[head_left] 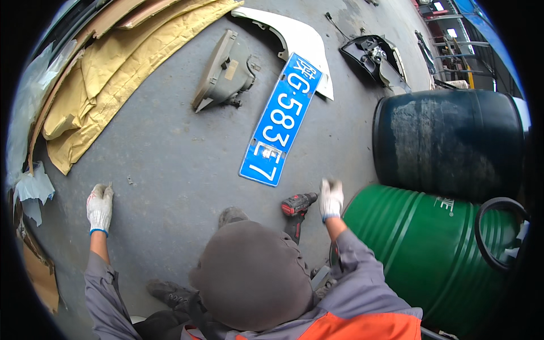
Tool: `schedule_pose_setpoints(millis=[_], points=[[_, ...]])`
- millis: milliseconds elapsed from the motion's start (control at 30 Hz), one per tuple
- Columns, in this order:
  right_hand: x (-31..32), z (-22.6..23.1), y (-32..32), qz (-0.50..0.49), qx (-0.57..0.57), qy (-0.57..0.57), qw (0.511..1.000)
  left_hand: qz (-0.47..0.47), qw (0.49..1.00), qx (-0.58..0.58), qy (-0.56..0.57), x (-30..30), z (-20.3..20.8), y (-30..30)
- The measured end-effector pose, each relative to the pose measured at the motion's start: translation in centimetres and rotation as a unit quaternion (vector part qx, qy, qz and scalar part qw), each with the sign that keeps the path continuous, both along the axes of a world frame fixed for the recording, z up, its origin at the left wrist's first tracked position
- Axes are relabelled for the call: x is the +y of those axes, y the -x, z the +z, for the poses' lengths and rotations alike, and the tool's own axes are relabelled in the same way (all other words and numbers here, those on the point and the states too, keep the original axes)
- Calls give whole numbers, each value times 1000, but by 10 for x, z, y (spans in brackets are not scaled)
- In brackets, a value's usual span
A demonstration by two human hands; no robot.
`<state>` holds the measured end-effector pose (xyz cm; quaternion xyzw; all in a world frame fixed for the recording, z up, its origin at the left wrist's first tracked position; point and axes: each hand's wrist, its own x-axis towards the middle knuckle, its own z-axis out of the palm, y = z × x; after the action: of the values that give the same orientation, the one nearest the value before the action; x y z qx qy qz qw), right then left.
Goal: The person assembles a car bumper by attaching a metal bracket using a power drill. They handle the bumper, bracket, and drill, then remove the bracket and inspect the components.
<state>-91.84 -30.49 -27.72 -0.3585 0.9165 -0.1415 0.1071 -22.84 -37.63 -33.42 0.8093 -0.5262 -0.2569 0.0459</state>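
My left hand (100, 208), in a white knitted work glove with a blue cuff, hovers over the grey floor at the left, its fingers drawn together. Whatever those fingertips may pinch is too small to make out. On the right, my right hand (331, 198) wears a matching glove; its fingertips are smeared by motion. Close beside it is a red and black cordless drill (297, 206), its handle toward me. Ahead, between my hands, a blue licence plate (279, 122) with white characters lies slanted, its far end by a white car fender (303, 38).
A used headlamp (229, 73) lies left of the plate, and a black lamp housing (371, 59) beyond the fender. Yellow wrapping paper (113, 73) and cardboard line the left. A dark drum (447, 141) and a green drum (419, 238) lie on the right.
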Motion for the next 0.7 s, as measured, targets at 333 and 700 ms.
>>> schedule_pose_setpoints(millis=[333,700], points=[[55,43,-124,152,-88,-181,967,-18,997,-4,-76,-25,53,24],[-104,274,-333,816,-311,-32,487,-6,988,40,-146,-28,51,19]])
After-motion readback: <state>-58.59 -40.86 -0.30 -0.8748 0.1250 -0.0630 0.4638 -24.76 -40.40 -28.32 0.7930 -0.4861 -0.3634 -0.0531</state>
